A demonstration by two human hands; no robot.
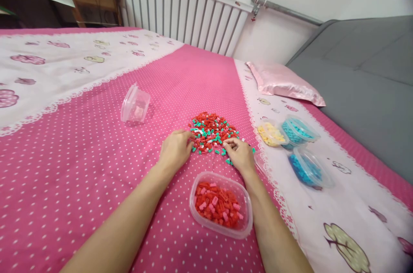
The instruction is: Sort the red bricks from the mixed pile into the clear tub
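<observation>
A heap of small red, green and white bricks (211,131) lies on the pink dotted bedspread (97,169). My left hand (176,149) rests at the heap's left edge with its fingers curled onto the bricks. My right hand (238,152) sits at the heap's right edge, fingers bent and pinched together over some pieces; what they hold is too small to make out. Between my forearms stands a clear plastic tub (221,205) partly filled with red and pink bricks.
An empty clear tub (134,104) lies tipped on its side to the left. At the right stand lidded tubs of yellow (271,133), teal (298,131) and blue (309,169) bricks. A pink pillow (284,83), a grey sofa (364,79) and a radiator (180,12) lie beyond.
</observation>
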